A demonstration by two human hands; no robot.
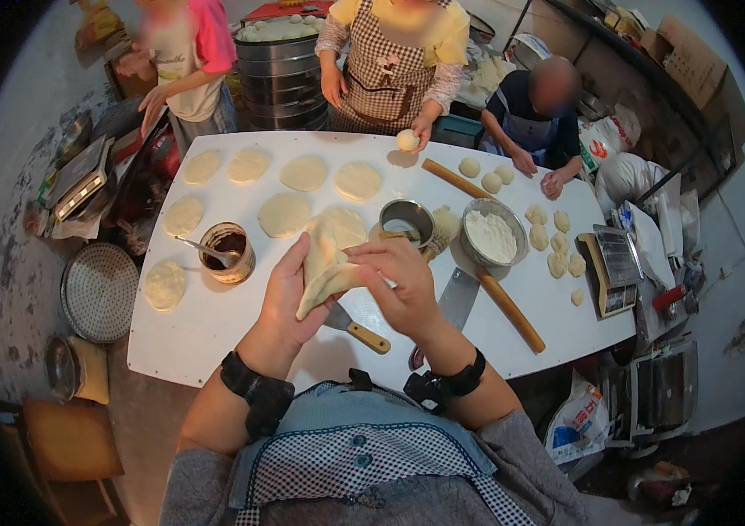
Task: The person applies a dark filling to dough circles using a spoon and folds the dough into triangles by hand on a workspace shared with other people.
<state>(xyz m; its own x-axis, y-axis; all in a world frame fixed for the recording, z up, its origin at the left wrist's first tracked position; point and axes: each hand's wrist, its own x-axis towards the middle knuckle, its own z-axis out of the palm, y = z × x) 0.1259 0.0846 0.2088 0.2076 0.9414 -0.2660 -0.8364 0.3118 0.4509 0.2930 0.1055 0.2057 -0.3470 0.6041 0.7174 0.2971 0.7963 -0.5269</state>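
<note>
A folded piece of dough [328, 263] with pinched edges lies across my left hand [284, 296], which cups it from below. My right hand [402, 283] has its fingers on the dough's upper right edge. Behind the folded piece, a flat dough round [346, 227] rests on the white table. To the left, a jar [228, 256] of dark filling holds a metal spoon [211, 250]. Under my hands lies a scraper with a wooden handle [369, 337]. A cleaver-like blade [458, 299] is partly hidden by my right forearm.
Flat dough rounds [303, 173] line the table's far and left sides. A metal pot [407, 222], a bowl of flour [494, 233], rolling pins [510, 310], dough lumps [558, 244] and a scale [609, 269] stand rightward. Several people work opposite; one holds a dough ball [407, 139].
</note>
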